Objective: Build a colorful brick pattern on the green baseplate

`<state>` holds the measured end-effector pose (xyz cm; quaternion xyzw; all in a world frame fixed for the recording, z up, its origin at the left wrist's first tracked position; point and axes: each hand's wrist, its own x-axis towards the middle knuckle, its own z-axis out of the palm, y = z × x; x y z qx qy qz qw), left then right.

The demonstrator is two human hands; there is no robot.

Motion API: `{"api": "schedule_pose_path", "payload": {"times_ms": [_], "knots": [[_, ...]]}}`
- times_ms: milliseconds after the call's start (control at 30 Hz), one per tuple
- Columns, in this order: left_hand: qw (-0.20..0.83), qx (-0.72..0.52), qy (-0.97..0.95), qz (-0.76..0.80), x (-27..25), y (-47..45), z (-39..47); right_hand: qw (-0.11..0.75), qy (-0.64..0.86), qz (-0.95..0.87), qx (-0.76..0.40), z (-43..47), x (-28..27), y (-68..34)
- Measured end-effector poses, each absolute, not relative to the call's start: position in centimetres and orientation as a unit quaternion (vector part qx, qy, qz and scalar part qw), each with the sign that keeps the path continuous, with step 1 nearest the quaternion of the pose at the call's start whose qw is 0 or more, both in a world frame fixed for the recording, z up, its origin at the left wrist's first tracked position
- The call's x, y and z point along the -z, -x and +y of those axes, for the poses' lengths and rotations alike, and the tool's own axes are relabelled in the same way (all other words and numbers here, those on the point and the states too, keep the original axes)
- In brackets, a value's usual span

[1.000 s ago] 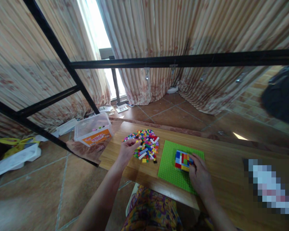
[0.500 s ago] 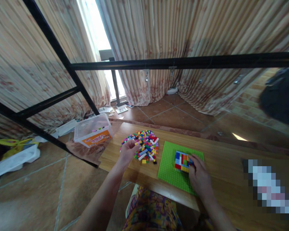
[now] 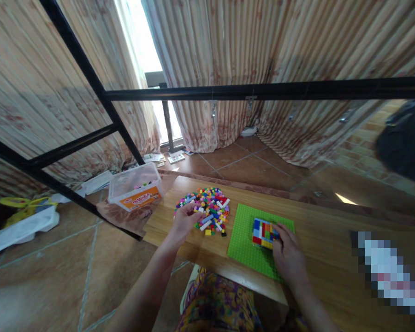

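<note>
My left hand is at the near left side of a heap of small coloured toy bricks, its thumb and fingers drawn together in a pinch. Whatever lies between those fingertips is too small to make out. On a green studded baseplate rests a flat block of joined bricks in blue, red, white, yellow and green. My right hand grips this block by its right side, fingers over the far right corner and thumb near the front. The hand covers the block's right edge.
A clear plastic box with an orange label and some bricks inside stands left of the wooden table. A black metal frame runs across behind the table, in front of striped curtains. A blurred-out object lies at the right.
The whole view has shifted slightly. My left fingers have moved a little lower over the heap's edge. My right hand keeps its hold on the brick block.
</note>
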<state>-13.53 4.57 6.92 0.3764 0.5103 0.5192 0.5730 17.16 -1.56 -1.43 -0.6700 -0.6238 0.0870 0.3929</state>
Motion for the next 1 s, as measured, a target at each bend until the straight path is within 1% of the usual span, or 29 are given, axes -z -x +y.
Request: {"api": "schedule_pose_path", "payload": {"times_ms": [300,400,567,1000], "knots": [[0.577,-0.504,-0.382,0.517,-6.7,13.4,4.4,0.391,0.673,-0.622,-0.085,-1.6,1.6,-17.1],[0.561,-0.496,-0.400,0.528,-6.7,13.2,4.5,0.393,0.669,-0.625,-0.083,-1.5,1.7,-17.2],[0.528,-0.523,-0.390,0.544,-6.6,13.1,4.7,0.392,0.669,-0.626,-0.087,-1.5,1.7,-17.2],[0.504,-0.556,-0.373,0.546,-5.8,12.8,5.1,0.394,0.668,-0.626,-0.083,-1.6,1.3,-17.1]]}}
